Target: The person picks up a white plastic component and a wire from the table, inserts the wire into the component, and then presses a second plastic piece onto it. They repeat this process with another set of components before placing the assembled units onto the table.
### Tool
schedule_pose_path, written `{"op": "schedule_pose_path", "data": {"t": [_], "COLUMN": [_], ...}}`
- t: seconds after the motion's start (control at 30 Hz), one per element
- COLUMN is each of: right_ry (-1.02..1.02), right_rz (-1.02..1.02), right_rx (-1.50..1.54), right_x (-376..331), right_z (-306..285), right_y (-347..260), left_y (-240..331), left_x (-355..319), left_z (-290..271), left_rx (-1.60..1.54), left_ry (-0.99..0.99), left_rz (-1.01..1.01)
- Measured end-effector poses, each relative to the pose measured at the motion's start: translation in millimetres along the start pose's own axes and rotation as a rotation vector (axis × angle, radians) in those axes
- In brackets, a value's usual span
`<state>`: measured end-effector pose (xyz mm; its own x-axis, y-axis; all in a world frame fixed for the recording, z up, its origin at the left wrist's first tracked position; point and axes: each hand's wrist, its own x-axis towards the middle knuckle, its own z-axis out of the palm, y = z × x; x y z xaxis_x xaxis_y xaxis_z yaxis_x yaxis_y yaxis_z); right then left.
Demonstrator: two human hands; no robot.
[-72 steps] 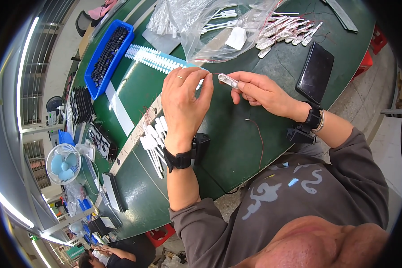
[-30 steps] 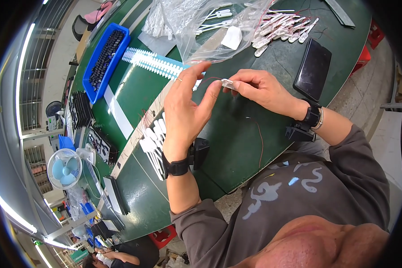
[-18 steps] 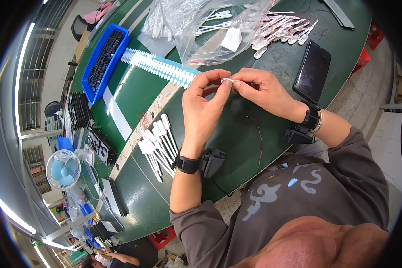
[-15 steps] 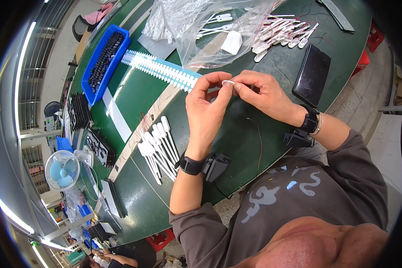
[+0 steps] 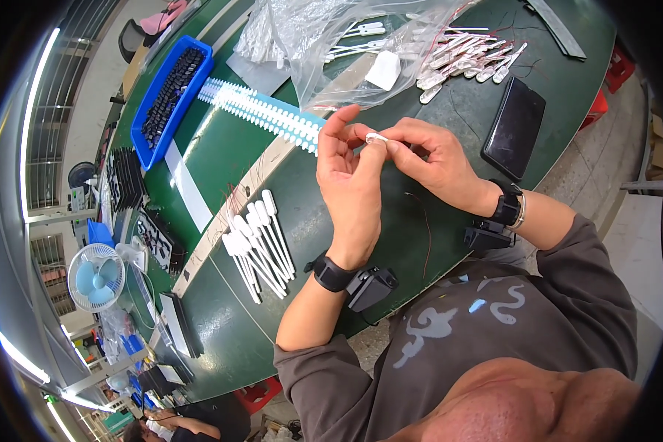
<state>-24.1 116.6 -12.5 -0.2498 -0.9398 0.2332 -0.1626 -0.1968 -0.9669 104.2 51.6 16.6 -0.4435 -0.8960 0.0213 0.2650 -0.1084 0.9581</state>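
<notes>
Both hands meet above the green table (image 5: 221,147), pinching one small white plastic piece (image 5: 376,137) between their fingertips. My left hand (image 5: 350,184) comes up from below with thumb and forefinger on the piece. My right hand (image 5: 427,155) grips it from the right. A thin dark wire (image 5: 424,225) trails down below the hands. To the left of my left forearm lies a row of white spoon-shaped sticks (image 5: 261,243). Each wrist carries a dark band with a small black device.
A clear plastic bag (image 5: 324,37) and more white pieces (image 5: 457,62) lie at the far side. A black phone (image 5: 514,127) is at right. A blue tray (image 5: 171,96), a light-blue strip of white parts (image 5: 261,114), a small fan (image 5: 96,276).
My left hand came back from the sticks on the left and joined my right hand on the small white piece. A row of white sticks lies uncovered on the table.
</notes>
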Motion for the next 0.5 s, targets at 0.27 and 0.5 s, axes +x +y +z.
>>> {"op": "schedule_pose_path", "data": {"t": [0.27, 0.5], "right_ry": [-0.251, -0.04], "right_rz": [0.068, 0.262], "right_rx": [0.111, 0.539], "right_x": [12, 33], "right_z": [-10, -27], "right_y": [5, -4], "left_y": [14, 34], "left_x": [26, 29], "left_z": [-35, -44], "left_rx": [-0.103, 0.038], "left_ry": [-0.297, -0.062], "left_rz": [-0.289, -0.071]}}
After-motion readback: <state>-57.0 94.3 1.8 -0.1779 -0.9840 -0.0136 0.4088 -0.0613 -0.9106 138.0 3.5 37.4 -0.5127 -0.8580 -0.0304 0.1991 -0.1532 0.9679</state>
